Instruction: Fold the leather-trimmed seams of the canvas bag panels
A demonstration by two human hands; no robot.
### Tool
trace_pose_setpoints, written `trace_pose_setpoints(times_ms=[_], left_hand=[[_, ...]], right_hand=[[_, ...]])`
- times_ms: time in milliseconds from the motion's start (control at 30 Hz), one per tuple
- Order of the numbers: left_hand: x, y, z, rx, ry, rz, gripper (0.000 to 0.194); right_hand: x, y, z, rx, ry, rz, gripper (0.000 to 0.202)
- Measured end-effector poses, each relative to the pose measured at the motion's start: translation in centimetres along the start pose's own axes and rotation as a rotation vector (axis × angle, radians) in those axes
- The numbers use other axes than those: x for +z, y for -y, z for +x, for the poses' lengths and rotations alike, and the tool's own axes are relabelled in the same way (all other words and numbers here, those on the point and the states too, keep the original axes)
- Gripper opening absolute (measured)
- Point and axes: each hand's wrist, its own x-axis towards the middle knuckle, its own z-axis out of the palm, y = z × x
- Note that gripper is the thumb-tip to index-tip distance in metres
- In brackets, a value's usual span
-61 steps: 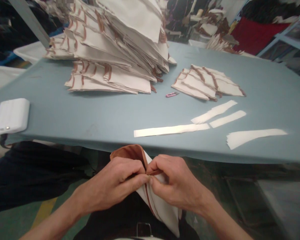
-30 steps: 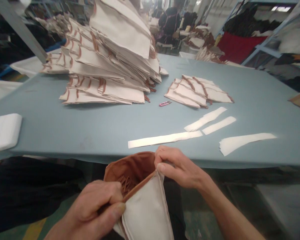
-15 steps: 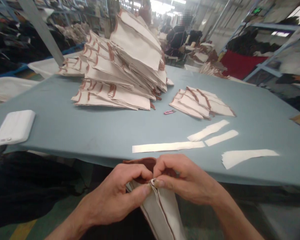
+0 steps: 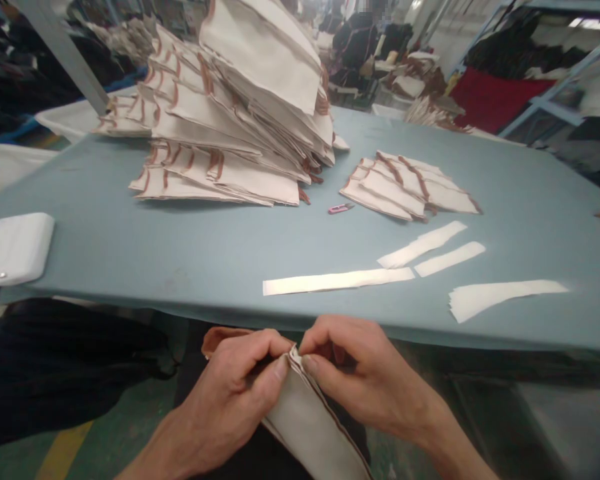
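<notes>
A cream cloth piece (image 4: 313, 427) with brown edging hangs below the table's front edge, held at its top by both hands. My left hand (image 4: 235, 380) pinches the top edge between thumb and fingers. Close beside it, my right hand (image 4: 360, 367) is closed on the same edge, its thumb and forefinger at the fold. Brown material (image 4: 225, 338) shows behind my left hand. On the blue-green table (image 4: 205, 247), cream strips (image 4: 337, 281) lie just beyond the hands.
A tall stack of cream pieces (image 4: 260, 60) stands at the back left, a smaller pile (image 4: 405, 183) to its right. Pink snips (image 4: 340, 209) lie between them. A white box (image 4: 17, 248) is at the left, fanned strips (image 4: 500, 298) at the right. A person (image 4: 353, 47) is in the background.
The view has tilted down and shifted slightly. The cloth's hanging part has swung to a more slanted position, and more brown material shows left of my left hand. Both hands still grip the top edge.
</notes>
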Motion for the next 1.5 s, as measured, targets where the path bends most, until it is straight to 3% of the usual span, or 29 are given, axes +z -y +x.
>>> trace_pose_setpoints(times_ms=[233, 433, 900, 1133, 1233, 1400, 1500], left_hand=[[0.4, -0.2, 0.3, 0.021, -0.062, 0.016, 0.024], [0.0, 0.0, 0.0, -0.038, 0.036, -0.045, 0.023], [0.2, 0.5, -0.1, -0.079, 0.023, -0.119, 0.016], [0.3, 0.3, 0.0, -0.093, 0.019, -0.047, 0.018], [0.4, 0.4, 0.1, -0.106, 0.016, -0.039, 0.019], [0.7, 0.4, 0.4, -0.119, -0.015, 0.014, 0.019], [0.7, 0.1, 0.4, -0.097, -0.035, 0.011, 0.018]], right_hand=[[0.1, -0.1, -0.4, 0.183, 0.050, 0.173, 0.009], [0.3, -1.0, -0.2, 0.408, 0.183, 0.512, 0.024], [1.0, -1.0, -0.2, 0.429, 0.175, 0.574, 0.030], [0.6, -1.1, -0.1, 0.405, 0.186, 0.475, 0.020], [0.1, -0.6, 0.0, 0.337, 0.177, 0.279, 0.015], [-0.4, 0.2, 0.0, 0.076, 0.081, -0.173, 0.008], [-0.3, 0.4, 0.2, 0.080, 0.069, -0.162, 0.008]])
